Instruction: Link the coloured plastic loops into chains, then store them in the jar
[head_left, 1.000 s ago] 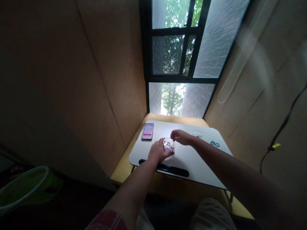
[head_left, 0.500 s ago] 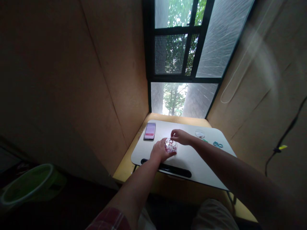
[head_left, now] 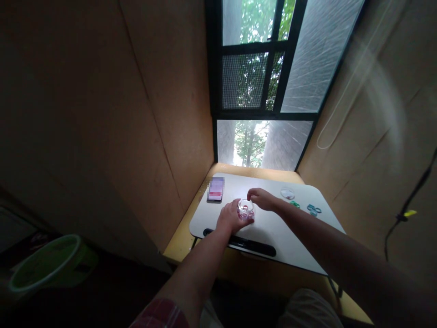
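A small clear jar (head_left: 246,216) stands on the white lap table, with pinkish-red pieces showing through its side. My left hand (head_left: 231,217) is wrapped round the jar's left and near side, its thumb along the front. Inside the jar's mouth a small reddish ring-like piece (head_left: 245,207) is visible. Just over the right edge of the rim is my right hand (head_left: 258,198), its fingers curled down and closed. I see nothing between them, though the fingertips are small and partly hidden.
A round clear lid (head_left: 287,193) lies on the lap table's (head_left: 211,217) far right. Near it are green pieces (head_left: 294,204) and teal ring-shaped pieces (head_left: 313,209). A phone (head_left: 215,189) rests at the back left. Along the front edge runs a black ledge (head_left: 252,246). A green basket (head_left: 48,262) stands lower left.
The reddish ring near my right fingertips is now lower, inside the jar and apart from the fingers. My right hand has drawn back slightly to the right. The view has shifted a little.
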`<control>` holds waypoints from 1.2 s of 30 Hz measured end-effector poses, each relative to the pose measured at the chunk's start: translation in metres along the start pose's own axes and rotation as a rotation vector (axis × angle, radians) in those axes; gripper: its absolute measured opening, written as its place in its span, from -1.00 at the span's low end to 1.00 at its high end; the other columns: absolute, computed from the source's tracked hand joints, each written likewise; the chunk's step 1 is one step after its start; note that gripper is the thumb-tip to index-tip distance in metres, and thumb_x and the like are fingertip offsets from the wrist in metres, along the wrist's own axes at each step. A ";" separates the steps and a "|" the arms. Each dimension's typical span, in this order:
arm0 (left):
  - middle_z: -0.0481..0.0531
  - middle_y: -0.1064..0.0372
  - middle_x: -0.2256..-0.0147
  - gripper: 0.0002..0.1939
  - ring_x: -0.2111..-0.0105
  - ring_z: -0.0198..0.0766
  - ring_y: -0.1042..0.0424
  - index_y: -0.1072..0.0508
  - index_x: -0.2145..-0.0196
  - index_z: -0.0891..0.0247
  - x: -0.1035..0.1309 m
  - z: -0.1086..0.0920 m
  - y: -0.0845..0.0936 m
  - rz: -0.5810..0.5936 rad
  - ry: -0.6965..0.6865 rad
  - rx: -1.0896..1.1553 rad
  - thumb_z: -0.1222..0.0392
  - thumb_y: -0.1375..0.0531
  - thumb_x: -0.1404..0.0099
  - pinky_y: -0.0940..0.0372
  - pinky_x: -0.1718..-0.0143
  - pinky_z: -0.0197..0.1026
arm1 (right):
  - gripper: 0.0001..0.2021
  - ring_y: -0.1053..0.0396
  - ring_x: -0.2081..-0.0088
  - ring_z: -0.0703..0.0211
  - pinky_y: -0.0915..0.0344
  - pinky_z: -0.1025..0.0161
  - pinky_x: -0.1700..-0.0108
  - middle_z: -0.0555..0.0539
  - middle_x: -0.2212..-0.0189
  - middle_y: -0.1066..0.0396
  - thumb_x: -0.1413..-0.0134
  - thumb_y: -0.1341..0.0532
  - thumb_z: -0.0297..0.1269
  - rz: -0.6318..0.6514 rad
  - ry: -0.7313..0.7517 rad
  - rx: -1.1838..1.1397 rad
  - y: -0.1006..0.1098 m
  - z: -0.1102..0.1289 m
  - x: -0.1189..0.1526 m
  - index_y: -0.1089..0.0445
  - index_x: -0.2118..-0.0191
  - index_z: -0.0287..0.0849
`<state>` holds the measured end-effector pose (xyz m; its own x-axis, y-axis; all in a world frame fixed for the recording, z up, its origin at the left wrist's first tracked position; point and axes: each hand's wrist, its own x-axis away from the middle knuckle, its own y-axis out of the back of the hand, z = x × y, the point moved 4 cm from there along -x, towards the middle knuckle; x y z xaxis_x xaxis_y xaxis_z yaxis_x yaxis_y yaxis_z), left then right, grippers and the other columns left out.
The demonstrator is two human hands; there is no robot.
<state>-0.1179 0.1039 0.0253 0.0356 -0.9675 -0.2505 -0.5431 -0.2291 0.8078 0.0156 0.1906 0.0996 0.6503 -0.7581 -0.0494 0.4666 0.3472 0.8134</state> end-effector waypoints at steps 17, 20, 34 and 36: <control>0.16 -0.38 -0.01 -0.09 0.00 0.06 -0.37 -0.19 -0.20 0.13 -0.003 0.002 -0.004 -0.006 -0.013 -0.034 -0.38 -0.30 -0.03 -0.23 0.01 -0.04 | -0.67 -0.19 0.56 0.30 -0.13 0.35 0.47 0.00 0.59 -0.35 -0.19 -0.03 -0.28 0.074 -0.009 -0.087 -0.004 -0.006 0.006 -0.52 0.27 -0.29; 0.16 -0.39 -0.01 -0.08 0.00 0.05 -0.37 -0.18 -0.20 0.13 -0.003 0.002 -0.004 0.000 -0.009 -0.035 -0.40 -0.29 -0.03 -0.23 0.01 -0.04 | -0.63 -0.23 0.53 0.28 -0.11 0.34 0.46 -0.05 0.56 -0.39 -0.24 -0.02 -0.20 0.085 -0.008 -0.032 -0.004 -0.006 0.005 -0.48 0.38 -0.28; 0.14 -0.38 -0.01 -0.09 -0.02 0.05 -0.35 -0.17 -0.22 0.12 -0.001 -0.004 0.003 0.044 0.028 -0.023 -0.38 -0.29 -0.05 -0.20 -0.03 -0.05 | -0.63 -0.20 0.51 0.25 -0.04 0.28 0.42 -0.09 0.54 -0.45 -0.24 -0.15 -0.10 0.139 0.040 0.225 -0.010 0.007 0.011 -0.48 0.47 -0.22; 0.15 -0.39 0.00 -0.09 -0.01 0.05 -0.36 -0.17 -0.22 0.14 -0.001 -0.005 0.003 0.037 0.021 -0.027 -0.37 -0.30 -0.05 -0.21 -0.02 -0.06 | -0.73 -0.21 0.50 0.24 -0.05 0.29 0.41 -0.07 0.52 -0.45 -0.18 -0.19 -0.19 0.129 0.034 0.224 -0.010 0.006 0.011 -0.48 0.45 -0.22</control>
<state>-0.1156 0.1032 0.0306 0.0332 -0.9774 -0.2090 -0.5215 -0.1953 0.8306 0.0144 0.1758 0.0944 0.7175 -0.6951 0.0461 0.2367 0.3055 0.9223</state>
